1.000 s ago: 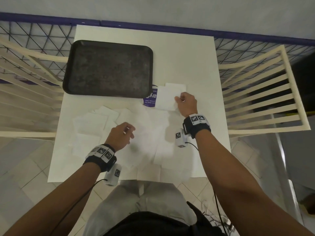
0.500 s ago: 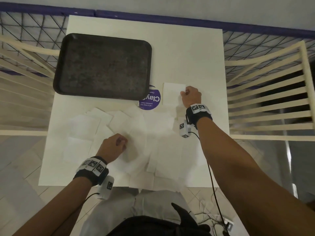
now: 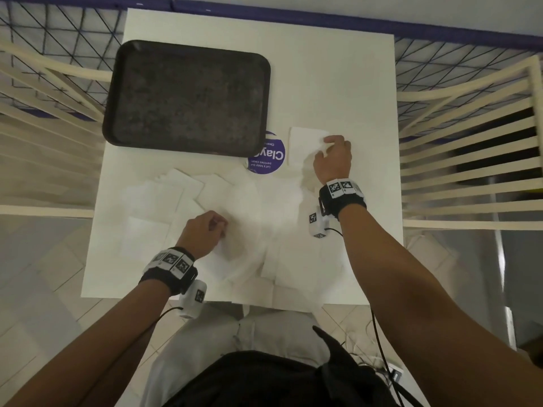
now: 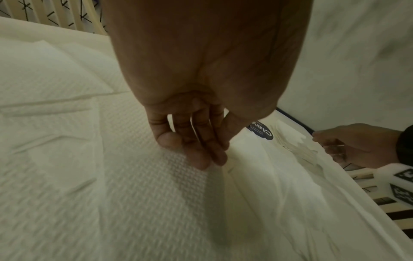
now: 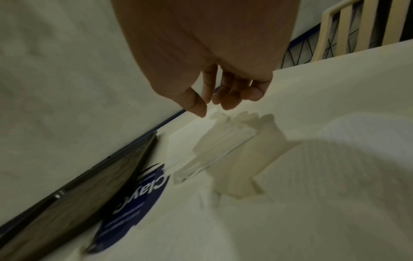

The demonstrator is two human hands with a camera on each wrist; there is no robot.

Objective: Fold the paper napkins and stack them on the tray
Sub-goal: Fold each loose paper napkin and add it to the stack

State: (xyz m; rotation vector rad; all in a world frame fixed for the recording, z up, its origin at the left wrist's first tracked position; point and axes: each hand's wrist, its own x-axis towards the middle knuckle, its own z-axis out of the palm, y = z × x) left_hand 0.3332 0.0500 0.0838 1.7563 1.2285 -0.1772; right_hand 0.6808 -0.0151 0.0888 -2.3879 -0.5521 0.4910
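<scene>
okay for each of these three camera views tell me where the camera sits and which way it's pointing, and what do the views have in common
Head: worn on the head, facing down at the white square table and dark rectangular tray; both forearms, left hand and right hand show.
Left wrist: on the left wrist, looking along the fingers at embossed white paper napkins; the right hand appears at the right edge.
Right wrist: on the right wrist, facing past the fingers towards the tray's edge.
Shared: all three show the round purple sticker.

Head view straight down; wrist views close, sharing purple sticker [image 3: 266,156].
</scene>
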